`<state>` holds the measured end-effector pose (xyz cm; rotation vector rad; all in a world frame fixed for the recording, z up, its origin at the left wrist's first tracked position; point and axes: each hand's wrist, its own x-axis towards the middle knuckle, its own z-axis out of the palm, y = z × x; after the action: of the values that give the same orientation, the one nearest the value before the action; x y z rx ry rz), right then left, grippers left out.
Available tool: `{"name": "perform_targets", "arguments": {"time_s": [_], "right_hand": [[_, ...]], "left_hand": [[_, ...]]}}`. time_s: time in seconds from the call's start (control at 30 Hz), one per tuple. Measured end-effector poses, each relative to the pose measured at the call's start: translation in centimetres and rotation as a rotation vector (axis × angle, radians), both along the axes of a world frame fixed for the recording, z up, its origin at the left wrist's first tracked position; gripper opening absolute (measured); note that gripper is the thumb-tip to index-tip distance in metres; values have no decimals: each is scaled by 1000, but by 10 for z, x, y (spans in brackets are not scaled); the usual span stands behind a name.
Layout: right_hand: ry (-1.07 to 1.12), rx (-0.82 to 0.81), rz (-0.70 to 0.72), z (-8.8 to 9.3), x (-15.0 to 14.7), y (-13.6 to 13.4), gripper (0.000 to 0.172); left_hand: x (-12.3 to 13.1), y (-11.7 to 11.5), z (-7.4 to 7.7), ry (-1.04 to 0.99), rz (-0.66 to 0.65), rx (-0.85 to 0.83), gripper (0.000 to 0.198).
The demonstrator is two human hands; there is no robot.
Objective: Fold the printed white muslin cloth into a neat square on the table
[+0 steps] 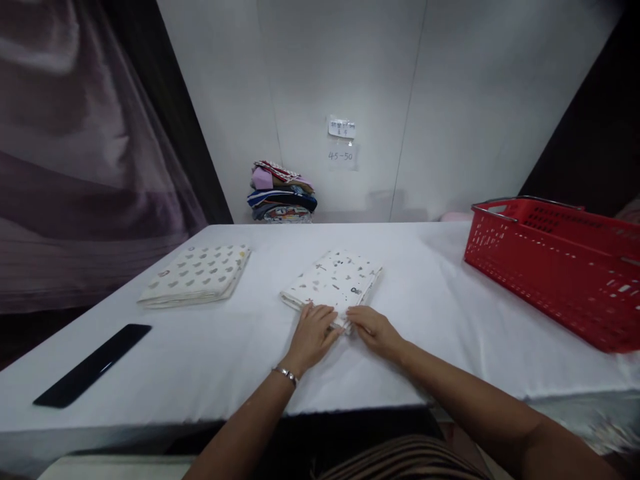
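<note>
A folded white cloth (335, 277) with small grey and black prints lies at the middle of the table, turned so one corner points towards me. At its near edge, my left hand (313, 333) has its fingers over the fabric and its thumb by the corner, closed on the edge. My right hand (377, 332) pinches the same corner from the right side, fingertips curled. The two hands are close together but apart. Fingers partly hide the corner's layers. Another folded cloth (203, 273), cream with grey heart-like prints, rests flat to the left.
A long black flat panel (93, 365) lies at the table's left front. On the right stands a red perforated basket (550, 267) with metal handles. Several folded fabrics (283, 193) are piled against the back wall, beside taped handwritten labels (342, 128). White cloth covers the table (240, 360).
</note>
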<state>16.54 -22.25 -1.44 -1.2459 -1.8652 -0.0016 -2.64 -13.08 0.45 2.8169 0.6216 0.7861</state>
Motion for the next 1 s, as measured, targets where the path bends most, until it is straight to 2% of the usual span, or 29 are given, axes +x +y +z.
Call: {"name": "perform_targets", "arguments": {"time_s": [0.07, 0.17, 0.27, 0.33, 0.53, 0.77, 1.0], "right_hand": [[194, -43, -132, 1, 18, 3, 27], [583, -239, -338, 7, 45, 14, 19], [986, -428, -466, 17, 66, 28, 15], [1126, -486, -511, 22, 78, 37, 14], [1214, -575, -602, 25, 108, 65, 4], [1162, -767, -634, 31, 123, 96, 21], [1054, -809, -698, 24, 128, 108, 22]], "left_hand": [[2, -5, 2, 17, -19, 17, 35], [10, -11, 3, 52, -55, 44, 42], [19, -13, -2, 74, -52, 66, 37], [23, -12, -6, 83, -33, 82, 32], [26, -6, -16, 93, -4, 135, 29], [27, -5, -24, 79, -18, 179, 32], [27, -10, -21, 84, -22, 187, 31]]}}
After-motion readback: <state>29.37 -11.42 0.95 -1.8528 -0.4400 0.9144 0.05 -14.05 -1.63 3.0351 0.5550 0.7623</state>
